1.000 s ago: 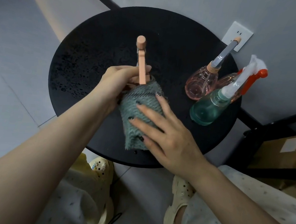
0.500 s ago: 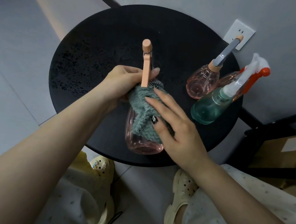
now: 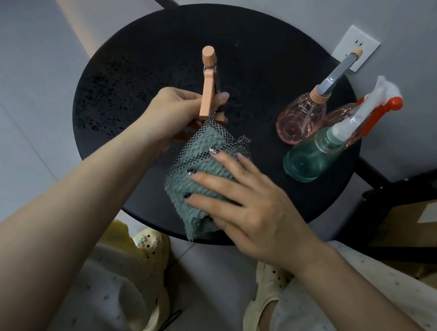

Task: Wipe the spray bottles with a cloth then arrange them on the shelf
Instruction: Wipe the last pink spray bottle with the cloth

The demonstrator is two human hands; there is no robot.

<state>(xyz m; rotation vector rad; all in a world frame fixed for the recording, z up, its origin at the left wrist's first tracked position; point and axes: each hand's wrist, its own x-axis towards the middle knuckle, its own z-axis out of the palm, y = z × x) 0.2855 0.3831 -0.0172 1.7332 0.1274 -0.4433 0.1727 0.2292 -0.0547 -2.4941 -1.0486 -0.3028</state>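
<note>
A round black counter (image 3: 127,96) stands against a grey wall, with a white wall socket (image 3: 355,49) behind it and pale floor tiles below.

The fingers (image 3: 211,180) of the right hand (image 3: 255,212) are seen laid nearly straight and slightly spread across a teal, ribbed microfibre cloth with a checked edge (image 3: 204,164), which is pressed flat around the body of the bottle being cleaned. That body is almost wholly hidden by the cloth; only the peach-coloured trigger and nozzle head of the held spray bottle (image 3: 207,83) is shown, rising above the counter. The fingers of the left hand (image 3: 174,112) are curled round the neck just below that trigger, with the thumb tip visible on the far side.

The bottle is judged to be light, thin-walled plastic, smooth and probably slippery, so the neck under the trigger is taken as the securest hold while the soft, pliant cloth is wrapped round the wider body. The trigger itself is judged the weakest place to bear force.

Both forearms are extended forward over the counter's near edge, the left from the lower left, the right from the lower right with the wrist flat.

To the right, well apart from the hands, a clear pink bottle with a grey nozzle (image 3: 301,120), a green-tinted bottle with a white sprayer (image 3: 312,159) and an orange-triggered pink bottle (image 3: 379,112) are grouped closely together.
</note>
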